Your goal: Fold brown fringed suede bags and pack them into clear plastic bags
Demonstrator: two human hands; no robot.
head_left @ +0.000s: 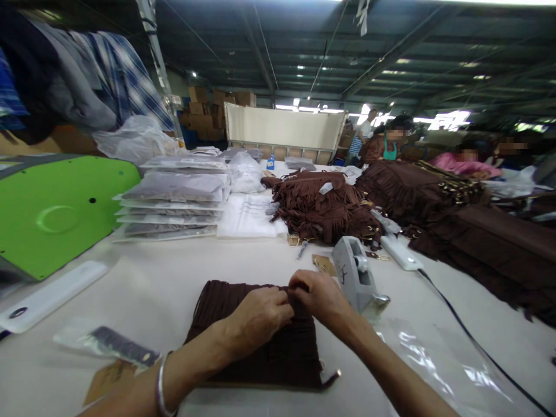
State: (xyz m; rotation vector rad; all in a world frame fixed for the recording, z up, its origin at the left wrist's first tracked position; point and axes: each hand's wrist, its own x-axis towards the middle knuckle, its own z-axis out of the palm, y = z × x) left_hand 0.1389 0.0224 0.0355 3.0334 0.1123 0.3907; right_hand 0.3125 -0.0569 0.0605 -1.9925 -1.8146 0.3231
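A dark brown fringed bag [282, 365] lies flat on the pale table in front of me, its strips running downward. My left hand [260, 315] rests over the middle of it, fingers pinched together at the fringe. Just to the right, my right hand [315, 292] is closed with its fingertips on the bag's upper right part. The two hands nearly touch, and the fingertips are partly hidden. A short cord with a metal end [332, 379] sticks out at the bag's lower right corner. Close by my right hand stands a grey tape dispenser [350, 272].
Left are a green machine panel [65, 214], a strap in clear plastic [124, 346] and a brown card tag [106, 379]. Bagged flat goods [174, 197] are stacked behind. Fringed brown bags [321, 202] pile up ahead; a cabled white power strip [402, 253] and clear plastic [434, 359] lie right.
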